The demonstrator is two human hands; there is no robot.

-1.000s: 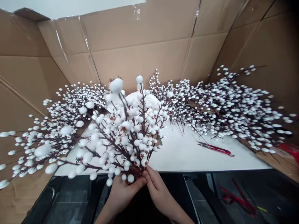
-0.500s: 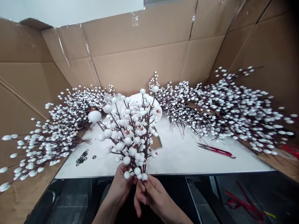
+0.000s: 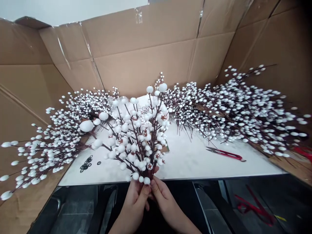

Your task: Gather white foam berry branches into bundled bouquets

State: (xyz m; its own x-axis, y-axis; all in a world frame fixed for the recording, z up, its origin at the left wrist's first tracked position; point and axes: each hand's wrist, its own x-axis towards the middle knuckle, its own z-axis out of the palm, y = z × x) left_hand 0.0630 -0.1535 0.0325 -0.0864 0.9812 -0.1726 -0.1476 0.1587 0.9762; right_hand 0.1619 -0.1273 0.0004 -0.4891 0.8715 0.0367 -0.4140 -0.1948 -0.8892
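Both my hands grip the stems of a bunch of white berry branches [image 3: 136,136] held upright just in front of the table's near edge. My left hand [image 3: 135,198] is wrapped round the stems from the left, thumb up against them. On the other side my right hand [image 3: 162,196] pinches the same stems, fingers closed. The berries fan out above the hands and hide part of the table behind.
The white table top [image 3: 190,162] carries a large heap of berry branches [image 3: 239,110] at the right and another heap [image 3: 60,136] at the left. Red-handled snips [image 3: 225,153] lie at the right, small black rings [image 3: 85,163] at the left. Cardboard walls [image 3: 146,48] surround the table.
The bunch spread wide to the left a second ago and is now gathered tighter and upright. My hands have closed together on the stems again.
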